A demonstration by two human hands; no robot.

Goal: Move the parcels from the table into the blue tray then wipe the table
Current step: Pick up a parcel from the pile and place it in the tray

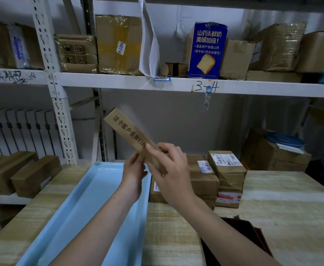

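Two bare hands are holding a long, narrow brown parcel (131, 135) up in the air, above the far end of the blue tray (84, 208), with its upper end tilting to the left. The left hand (134, 170) is pinching its lower end from underneath, and the right hand (170, 169) is closing its fingers around the same end from the right. Dark characters are running along the parcel's upper face. Behind the right hand, taped brown parcels (215, 175) with white labels are standing stacked on the pale wood-grain surface (282, 208), just beside the tray's right wall. A dark brown flat object (240, 239) is lying near the right forearm. A white shelf (176, 84) marked "3-4" is carrying more boxes overhead. The tray is lying empty, and the surface to the right is lying open.
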